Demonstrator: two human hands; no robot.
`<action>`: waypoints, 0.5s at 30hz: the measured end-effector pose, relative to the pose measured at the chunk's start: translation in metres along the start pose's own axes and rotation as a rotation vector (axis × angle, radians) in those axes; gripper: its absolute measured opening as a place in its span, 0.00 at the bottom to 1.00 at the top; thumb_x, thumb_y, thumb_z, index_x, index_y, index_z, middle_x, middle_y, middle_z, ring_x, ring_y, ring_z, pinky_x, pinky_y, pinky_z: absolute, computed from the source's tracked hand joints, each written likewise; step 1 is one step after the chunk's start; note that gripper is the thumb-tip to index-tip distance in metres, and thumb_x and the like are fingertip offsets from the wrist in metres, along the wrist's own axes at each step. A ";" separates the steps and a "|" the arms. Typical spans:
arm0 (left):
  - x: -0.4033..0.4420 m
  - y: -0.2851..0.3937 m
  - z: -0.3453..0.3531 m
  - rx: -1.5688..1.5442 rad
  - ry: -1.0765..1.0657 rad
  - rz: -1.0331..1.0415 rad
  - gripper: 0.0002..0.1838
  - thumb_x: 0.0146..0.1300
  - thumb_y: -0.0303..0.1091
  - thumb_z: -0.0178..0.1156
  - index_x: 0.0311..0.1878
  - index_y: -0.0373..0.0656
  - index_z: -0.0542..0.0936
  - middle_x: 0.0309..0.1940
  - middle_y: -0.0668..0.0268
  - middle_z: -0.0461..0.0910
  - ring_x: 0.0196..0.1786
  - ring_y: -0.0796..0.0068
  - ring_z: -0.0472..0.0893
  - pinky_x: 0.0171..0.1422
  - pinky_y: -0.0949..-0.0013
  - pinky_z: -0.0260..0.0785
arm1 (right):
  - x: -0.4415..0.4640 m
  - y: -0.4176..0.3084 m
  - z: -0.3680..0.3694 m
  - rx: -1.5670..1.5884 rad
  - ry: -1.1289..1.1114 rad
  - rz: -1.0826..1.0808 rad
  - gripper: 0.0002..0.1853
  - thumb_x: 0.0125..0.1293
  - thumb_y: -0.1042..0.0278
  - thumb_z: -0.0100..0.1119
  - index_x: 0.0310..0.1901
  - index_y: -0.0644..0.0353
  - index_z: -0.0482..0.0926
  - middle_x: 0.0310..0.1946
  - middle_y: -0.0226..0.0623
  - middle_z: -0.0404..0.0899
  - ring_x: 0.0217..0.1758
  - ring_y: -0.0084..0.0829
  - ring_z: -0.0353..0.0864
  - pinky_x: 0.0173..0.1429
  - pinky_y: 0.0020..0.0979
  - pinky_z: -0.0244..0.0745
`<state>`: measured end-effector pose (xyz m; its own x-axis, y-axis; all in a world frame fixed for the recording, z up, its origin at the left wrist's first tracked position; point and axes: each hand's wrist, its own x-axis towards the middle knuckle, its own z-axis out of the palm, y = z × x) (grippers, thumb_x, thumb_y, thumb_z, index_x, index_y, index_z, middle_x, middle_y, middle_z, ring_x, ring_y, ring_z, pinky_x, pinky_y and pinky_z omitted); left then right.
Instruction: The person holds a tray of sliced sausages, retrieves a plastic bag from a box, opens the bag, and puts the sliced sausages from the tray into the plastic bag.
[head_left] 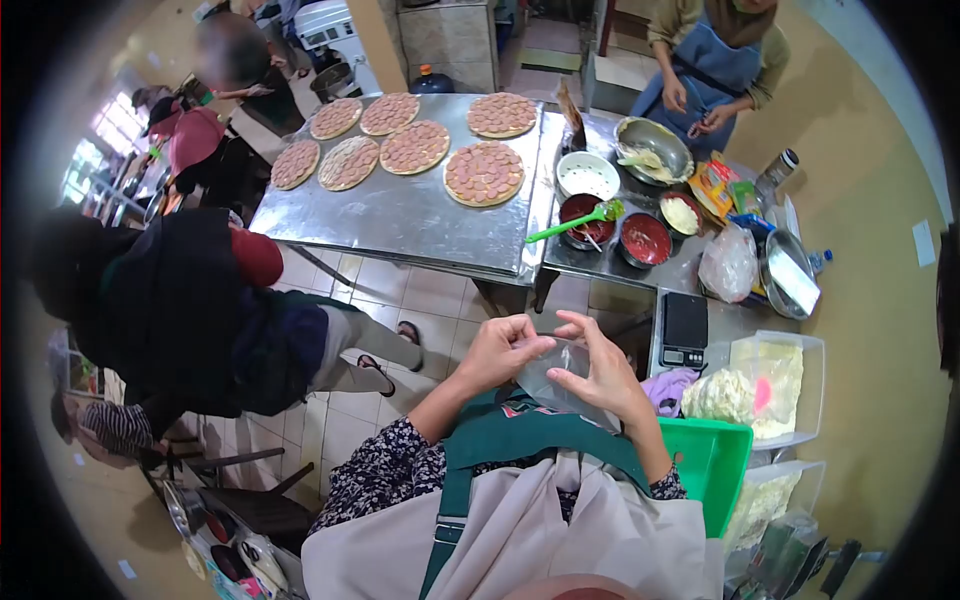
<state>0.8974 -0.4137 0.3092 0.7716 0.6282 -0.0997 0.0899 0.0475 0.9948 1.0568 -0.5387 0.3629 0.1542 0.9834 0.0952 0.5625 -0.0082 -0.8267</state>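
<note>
In front of my apron, a clear plastic bag [562, 375] is stretched between my two hands. My left hand [497, 352] pinches its edge between thumb and fingertips. On the other side, my right hand [608, 378] has its fingers curved around the bag, with the thumb lying over its front. Whether the bag has anything in it I cannot make out. Just beyond my hands is the front edge of a steel table [380, 225] bearing several round pizzas topped with pink slices, such as the near pizza [484, 174].
Bowls of red sauce [645, 239], a green brush [578, 221] and a large steel bowl [654, 150] stand on the right-hand table. A black scale [684, 330], dough tubs [785, 385] and a green crate [705, 465] are at my right. People stand left and across.
</note>
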 end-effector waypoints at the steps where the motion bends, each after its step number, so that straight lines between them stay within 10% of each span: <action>1: -0.002 0.005 -0.001 0.069 0.010 0.019 0.14 0.63 0.36 0.70 0.26 0.43 0.77 0.20 0.81 0.73 0.25 0.93 0.67 0.27 0.81 0.57 | 0.005 0.004 0.004 -0.001 -0.013 -0.012 0.34 0.59 0.63 0.68 0.65 0.57 0.65 0.49 0.47 0.80 0.52 0.41 0.84 0.54 0.37 0.77; 7: 0.009 -0.004 -0.026 0.024 0.044 0.047 0.08 0.64 0.32 0.68 0.31 0.40 0.81 0.26 0.76 0.78 0.33 0.89 0.74 0.36 0.81 0.66 | 0.019 0.021 0.006 0.179 0.071 0.230 0.05 0.69 0.73 0.57 0.41 0.64 0.72 0.27 0.36 0.81 0.30 0.25 0.82 0.35 0.28 0.74; 13: 0.011 -0.002 -0.038 -0.159 0.024 0.124 0.09 0.66 0.31 0.65 0.47 0.39 0.82 0.37 0.72 0.82 0.38 0.87 0.78 0.40 0.80 0.70 | 0.023 0.026 0.011 0.389 0.187 0.293 0.05 0.72 0.71 0.54 0.39 0.63 0.73 0.25 0.32 0.80 0.24 0.17 0.76 0.29 0.22 0.69; 15: 0.007 -0.001 -0.042 -0.372 -0.013 -0.132 0.15 0.68 0.30 0.62 0.56 0.40 0.78 0.44 0.69 0.83 0.45 0.82 0.81 0.47 0.77 0.75 | 0.023 0.024 0.015 0.419 0.233 0.310 0.06 0.72 0.70 0.55 0.38 0.63 0.73 0.24 0.32 0.80 0.23 0.17 0.75 0.28 0.22 0.69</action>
<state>0.8765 -0.3771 0.3086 0.7766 0.5883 -0.2254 -0.0436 0.4071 0.9123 1.0620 -0.5140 0.3367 0.4622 0.8804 -0.1060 0.0999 -0.1705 -0.9803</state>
